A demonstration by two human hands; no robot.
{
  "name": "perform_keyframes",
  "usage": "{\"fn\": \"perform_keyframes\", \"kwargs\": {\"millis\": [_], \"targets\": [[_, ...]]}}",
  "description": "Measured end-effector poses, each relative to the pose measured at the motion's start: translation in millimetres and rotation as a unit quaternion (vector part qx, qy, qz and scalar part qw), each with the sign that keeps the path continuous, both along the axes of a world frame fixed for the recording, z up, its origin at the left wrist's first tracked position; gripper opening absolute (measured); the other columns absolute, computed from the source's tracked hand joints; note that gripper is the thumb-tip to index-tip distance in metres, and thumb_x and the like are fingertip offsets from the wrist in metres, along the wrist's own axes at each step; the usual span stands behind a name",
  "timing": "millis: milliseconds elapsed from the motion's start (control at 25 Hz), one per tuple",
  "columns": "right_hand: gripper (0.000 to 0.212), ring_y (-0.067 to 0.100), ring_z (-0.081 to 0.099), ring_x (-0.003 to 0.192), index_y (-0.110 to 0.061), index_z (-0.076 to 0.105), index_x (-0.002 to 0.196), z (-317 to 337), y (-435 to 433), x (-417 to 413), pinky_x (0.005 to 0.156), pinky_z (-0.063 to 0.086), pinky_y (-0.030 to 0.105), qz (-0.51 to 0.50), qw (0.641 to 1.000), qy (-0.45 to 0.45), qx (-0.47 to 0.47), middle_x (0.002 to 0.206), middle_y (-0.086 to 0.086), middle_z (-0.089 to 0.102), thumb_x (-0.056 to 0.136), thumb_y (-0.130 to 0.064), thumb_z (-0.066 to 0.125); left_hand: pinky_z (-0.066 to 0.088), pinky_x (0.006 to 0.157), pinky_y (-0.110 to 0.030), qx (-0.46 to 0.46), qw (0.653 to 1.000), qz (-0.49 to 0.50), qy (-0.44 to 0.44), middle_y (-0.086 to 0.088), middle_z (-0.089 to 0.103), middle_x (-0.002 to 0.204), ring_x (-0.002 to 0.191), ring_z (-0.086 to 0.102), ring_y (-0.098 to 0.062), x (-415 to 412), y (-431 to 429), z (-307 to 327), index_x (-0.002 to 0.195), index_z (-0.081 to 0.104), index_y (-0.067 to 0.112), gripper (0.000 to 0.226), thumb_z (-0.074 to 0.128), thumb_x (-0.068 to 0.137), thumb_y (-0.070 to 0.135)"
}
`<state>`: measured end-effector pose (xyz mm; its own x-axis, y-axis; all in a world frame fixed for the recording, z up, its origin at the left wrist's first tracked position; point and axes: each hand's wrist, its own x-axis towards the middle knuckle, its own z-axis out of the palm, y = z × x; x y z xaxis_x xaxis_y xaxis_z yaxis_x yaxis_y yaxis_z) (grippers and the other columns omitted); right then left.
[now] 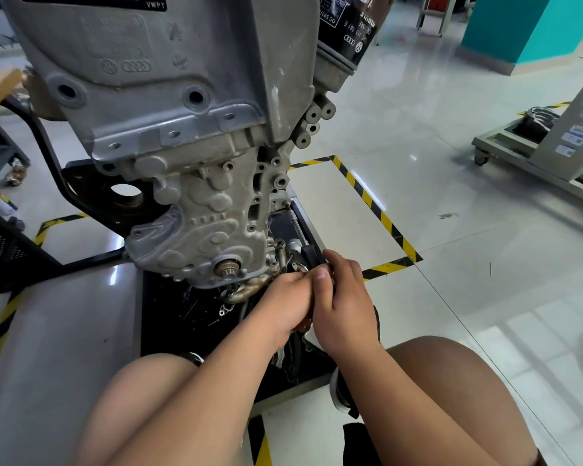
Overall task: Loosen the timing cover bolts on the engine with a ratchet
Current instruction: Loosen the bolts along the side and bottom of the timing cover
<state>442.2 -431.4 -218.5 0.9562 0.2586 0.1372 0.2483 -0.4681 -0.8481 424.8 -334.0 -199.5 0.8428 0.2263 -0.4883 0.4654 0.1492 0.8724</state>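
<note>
Head view: the grey cast-aluminium engine (182, 129) hangs upright on a dark steel stand (91, 193), filling the upper left, its top cut off by the frame edge. Its lower face is the ribbed, lumpy grey timing cover (209, 230), dusty and stained, with a small toothed shaft stub (228, 266) poking out near the bottom edge. A black cylindrical oil filter (347, 25) juts from the upper right side, partly cropped.

Both hands meet at the cover's lower right corner, over a black tray (169, 314) littered with small parts. The right hand (344, 297) has its fingers curled round the black-and-chrome ratchet (308, 255), whose dark head and a thin bright bar rise just beyond the knuckles beside the engine. The left hand (288, 297) lies against the right thumb, fingers bent inward; whether it grips anything cannot be told.

The ratchet's handle, its socket and the bolt it sits on are covered by the hands. A brown piece below the left wrist is too hidden to identify. Yellow-and-black floor tape (367, 196) frames the work bay on glossy pale tiles (418, 129).
</note>
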Motion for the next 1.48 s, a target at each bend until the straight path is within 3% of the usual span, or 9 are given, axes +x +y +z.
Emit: {"fn": "perform_keyframes", "kwargs": {"millis": [120, 360, 600, 760, 1000, 1120, 1280, 1360, 1480], "targets": [[0.05, 0.007, 0.056, 0.112, -0.03, 0.055, 0.126, 0.2, 9.4, -3.8, 0.091, 0.045, 0.028, -0.048, 0.98, 0.104, 0.164, 0.119, -0.013, 0.058, 0.088, -0.05, 0.03, 0.023, 0.041, -0.018, -0.051, 0.999, 0.011, 0.009, 0.001, 0.036, 0.047, 0.036, 0.031, -0.013, -0.4, 2.4, 2.6, 0.058, 0.054, 0.021, 0.042, 0.054, 0.093, 0.045], [0.04, 0.021, 0.052, 0.041, -0.026, 0.07, 0.095, 9.0, 12.1, 4.2, 0.044, 0.042, 0.026, -0.153, 0.823, 0.422, 0.349, 0.058, 0.007, 0.066, 0.098, -0.047, 0.036, 0.019, 0.036, -0.015, -0.036, 0.999, -0.002, -0.014, 0.004, 0.03, 0.039, 0.03, 0.028, -0.01, -1.2, 0.2, 2.0, 0.059, 0.041, 0.013, 0.043, 0.051, 0.097, 0.031], [0.031, 0.011, 0.059, 0.096, -0.028, 0.065, 0.107, 2.4, 8.9, -2.1, 0.074, 0.041, 0.022, -0.023, 0.992, 0.082, 0.096, 0.105, -0.013, 0.064, 0.096, -0.041, 0.039, 0.025, 0.038, -0.017, 0.009, 0.999, 0.019, -0.028, -0.002, 0.043, 0.054, 0.038, 0.035, -0.011, -3.4, 1.9, -3.2, 0.086, 0.063, 0.01, 0.028, 0.054, 0.095, 0.034], [0.055, 0.023, 0.059, 0.103, -0.024, 0.047, 0.136, -0.7, -2.9, 5.3, 0.079, 0.046, 0.033, 0.036, 0.991, -0.057, -0.114, 0.134, -0.002, 0.045, 0.093, -0.051, 0.027, 0.025, 0.038, -0.019, -0.003, 1.0, 0.009, -0.026, 0.003, 0.042, 0.049, 0.039, 0.033, -0.01, -3.4, 0.6, -4.3, 0.085, 0.064, 0.014, 0.029, 0.055, 0.094, 0.041], [0.037, 0.008, 0.057, 0.1, -0.031, 0.061, 0.118, 1.1, 3.3, 4.7, 0.084, 0.042, 0.026, -0.017, 0.991, 0.089, 0.1, 0.117, -0.003, 0.062, 0.094, -0.046, 0.038, 0.024, 0.037, -0.018, 0.023, 0.999, 0.01, -0.023, 0.004, 0.044, 0.047, 0.036, 0.035, -0.01, 0.1, -2.1, -6.6, 0.07, 0.061, 0.017, 0.036, 0.053, 0.092, 0.045], [0.042, 0.022, 0.063, 0.059, -0.031, 0.068, 0.092, 5.3, 8.1, 2.8, 0.053, 0.049, 0.031, -0.053, 0.927, 0.269, 0.255, 0.076, 0.009, 0.07, 0.089, -0.056, 0.034, 0.022, 0.037, -0.017, 0.017, 0.999, 0.008, -0.03, 0.005, 0.039, 0.042, 0.032, 0.033, -0.011, 0.3, 0.0, -5.8, 0.056, 0.06, 0.024, 0.044, 0.053, 0.093, 0.046], [0.045, 0.02, 0.051, 0.044, -0.029, 0.075, 0.086, 7.8, 8.9, 6.8, 0.048, 0.041, 0.027, -0.101, 0.825, 0.423, 0.362, 0.068, 0.006, 0.071, 0.093, -0.057, 0.041, 0.021, 0.036, -0.014, 0.016, 0.999, 0.023, -0.041, 0.002, 0.038, 0.039, 0.03, 0.033, -0.013, 1.3, -1.8, -7.9, 0.076, 0.058, 0.01, 0.034, 0.055, 0.095, 0.038], [0.046, 0.022, 0.056, 0.047, -0.029, 0.074, 0.081, 6.7, 10.5, 4.9, 0.048, 0.044, 0.027, -0.105, 0.852, 0.389, 0.334, 0.065, 0.002, 0.07, 0.093, -0.057, 0.039, 0.022, 0.036, -0.015, 0.018, 0.998, 0.034, -0.043, 0.001, 0.039, 0.039, 0.031, 0.033, -0.013, 1.6, -3.4, -10.0, 0.082, 0.063, 0.006, 0.034, 0.057, 0.093, 0.038], [0.04, 0.016, 0.064, 0.089, -0.034, 0.068, 0.096, 6.2, 7.0, 1.5, 0.069, 0.047, 0.021, -0.046, 0.979, 0.139, 0.138, 0.094, -0.016, 0.07, 0.092, -0.052, 0.032, 0.032, 0.043, -0.019, 0.021, 0.998, 0.047, -0.046, 0.001, 0.053, 0.051, 0.043, 0.045, -0.014, 0.6, -2.9, -10.3, 0.078, 0.067, 0.009, 0.034, 0.061, 0.091, 0.039]]}}
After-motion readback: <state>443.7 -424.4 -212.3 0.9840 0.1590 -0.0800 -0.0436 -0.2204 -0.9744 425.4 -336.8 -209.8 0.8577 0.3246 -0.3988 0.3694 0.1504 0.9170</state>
